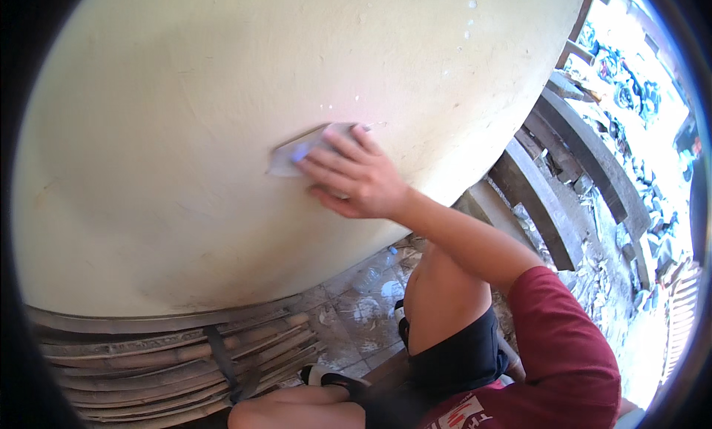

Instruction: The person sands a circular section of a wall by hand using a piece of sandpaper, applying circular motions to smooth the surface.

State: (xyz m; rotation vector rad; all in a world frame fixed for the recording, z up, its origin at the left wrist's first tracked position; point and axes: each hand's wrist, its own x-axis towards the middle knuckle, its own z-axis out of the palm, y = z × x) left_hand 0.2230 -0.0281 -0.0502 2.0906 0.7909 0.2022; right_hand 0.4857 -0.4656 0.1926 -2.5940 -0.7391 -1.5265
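Observation:
My right hand (356,176) presses a flat, pale grey pad (286,157) against a large, smoothly curved cream-coloured surface (167,151). The fingers lie spread over the pad, with the thumb along its lower side. Motion blur and the hand hide much of the pad; its kind is hard to tell, though a bluish spot shows near the fingertips. Around the hand, the surface carries small white spots, fine scratches and greyish smudges. My left hand is out of view.
Below the curved surface lies a strapped stack of bamboo strips (167,368). Dirty floor tiles (356,323) show white stains beside my bent legs. Thick curved wooden beams (534,201) stand at the right, with a bright heap of debris (628,90) beyond.

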